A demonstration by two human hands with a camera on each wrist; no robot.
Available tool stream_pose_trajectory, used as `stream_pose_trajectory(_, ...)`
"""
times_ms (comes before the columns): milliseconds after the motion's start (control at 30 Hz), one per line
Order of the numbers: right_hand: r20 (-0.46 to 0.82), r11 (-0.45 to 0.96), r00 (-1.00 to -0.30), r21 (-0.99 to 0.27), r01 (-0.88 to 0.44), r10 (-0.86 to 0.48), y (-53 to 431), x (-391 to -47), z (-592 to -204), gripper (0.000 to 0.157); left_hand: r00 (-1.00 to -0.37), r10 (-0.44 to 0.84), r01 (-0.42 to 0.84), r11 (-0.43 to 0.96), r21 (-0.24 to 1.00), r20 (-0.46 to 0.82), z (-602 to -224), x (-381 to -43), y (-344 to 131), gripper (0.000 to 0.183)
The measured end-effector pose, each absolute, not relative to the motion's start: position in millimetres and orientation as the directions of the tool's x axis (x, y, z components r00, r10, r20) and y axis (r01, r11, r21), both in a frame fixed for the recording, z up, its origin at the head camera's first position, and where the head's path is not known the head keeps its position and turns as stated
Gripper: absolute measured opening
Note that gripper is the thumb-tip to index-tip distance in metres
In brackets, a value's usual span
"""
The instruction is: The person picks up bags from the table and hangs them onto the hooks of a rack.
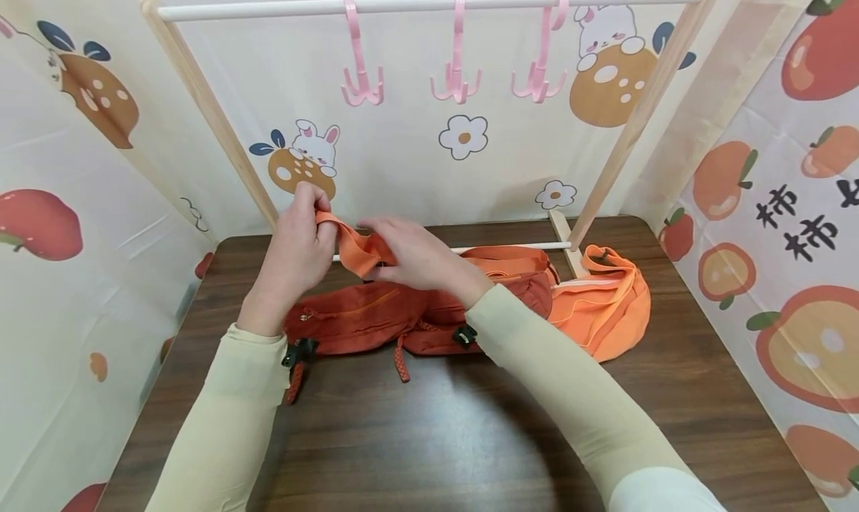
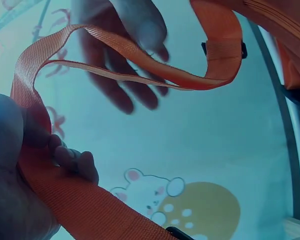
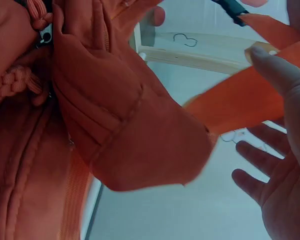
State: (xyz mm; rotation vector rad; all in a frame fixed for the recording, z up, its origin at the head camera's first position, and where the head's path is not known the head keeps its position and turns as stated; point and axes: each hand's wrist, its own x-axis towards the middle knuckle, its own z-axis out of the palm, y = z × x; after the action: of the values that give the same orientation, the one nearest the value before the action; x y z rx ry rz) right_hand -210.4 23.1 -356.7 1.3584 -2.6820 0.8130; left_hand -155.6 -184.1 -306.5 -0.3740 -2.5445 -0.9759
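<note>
In the head view my left hand [image 1: 295,240] grips an orange webbing strap [image 1: 360,253] above the table. The left wrist view shows its fingers [image 2: 76,161] curled round the strap, which loops up and across to a black slider. My right hand [image 1: 424,257] is beside the loop; in the right wrist view its fingers [image 3: 262,160] are spread and its thumb lies by the strap. Below both hands lies a rust-red waist bag [image 1: 365,322] with braided zip pulls and a black buckle. Another rust-red bag [image 1: 533,294] lies to its right, partly behind my right forearm.
A bright orange bag [image 1: 624,314] lies at the right end of the row. Behind stands a wooden rack [image 1: 631,136] with a white top rail [image 1: 416,4]. Three pink hooks [image 1: 458,80] hang from it. Printed cloth covers the walls around the brown table [image 1: 403,452].
</note>
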Motion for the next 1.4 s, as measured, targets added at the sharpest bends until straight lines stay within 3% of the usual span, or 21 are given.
stream_pose_trajectory(233, 0.275, 0.501, -0.660, -0.470, -0.727, -0.699, 22.1, -216.1, -357.1, 0.022, -0.873, 0.086, 0.405, 0.675, 0.617, 0.479, -298.2, -153.8, -183.1, 0.012)
stream_pose_trajectory(333, 0.286, 0.491, -0.703, -0.548, -0.678, -0.651, 29.3, -217.7, -353.8, 0.011, -0.879, 0.066, 0.386, 0.679, 0.624, 0.472, -297.5, -154.5, -185.7, 0.015)
stream_pose_trajectory(567, 0.341, 0.408, -0.773, -0.697, -0.589, -0.534, 47.7, -225.5, -342.7, 0.015, -0.878, 0.024, 0.362, 0.687, 0.630, 0.479, -298.4, -157.3, -194.1, 0.020)
stream_pose_trajectory(1000, 0.441, 0.302, -0.803, -0.764, -0.570, -0.400, 67.2, -235.2, -312.3, 0.009, -0.866, 0.004, 0.353, 0.712, 0.606, 0.500, -291.1, -161.5, -202.9, 0.025)
stream_pose_trajectory(1233, 0.406, 0.268, -0.796, -0.789, -0.553, -0.449, 74.1, -235.0, -298.0, 0.030, -0.869, 0.008, 0.344, 0.727, 0.594, 0.494, -282.9, -162.8, -208.1, 0.023)
stream_pose_trajectory(1400, 0.407, 0.283, -0.744, -0.742, -0.608, -0.530, 79.5, -235.2, -289.2, 0.044, -0.848, 0.022, 0.360, 0.757, 0.545, 0.530, -273.2, -161.5, -212.1, 0.021)
